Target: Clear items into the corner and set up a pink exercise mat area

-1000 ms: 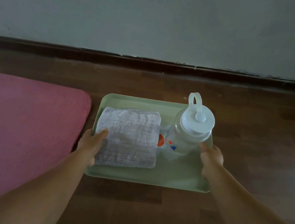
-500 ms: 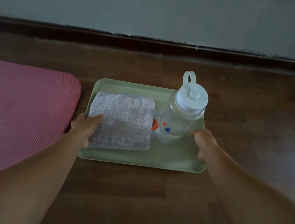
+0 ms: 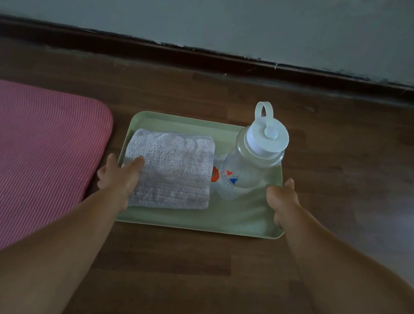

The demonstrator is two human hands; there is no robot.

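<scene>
My left hand [image 3: 118, 177] and right hand [image 3: 279, 199] pinch the tray [image 3: 238, 222] by opposite edges. That even hold should keep the bottle [image 3: 251, 164] upright.

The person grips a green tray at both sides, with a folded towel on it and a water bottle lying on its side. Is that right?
No: the head view shows the water bottle standing upright on the green tray, not lying down. The left hand and right hand grip the tray's sides, and the folded towel is on it.
</scene>
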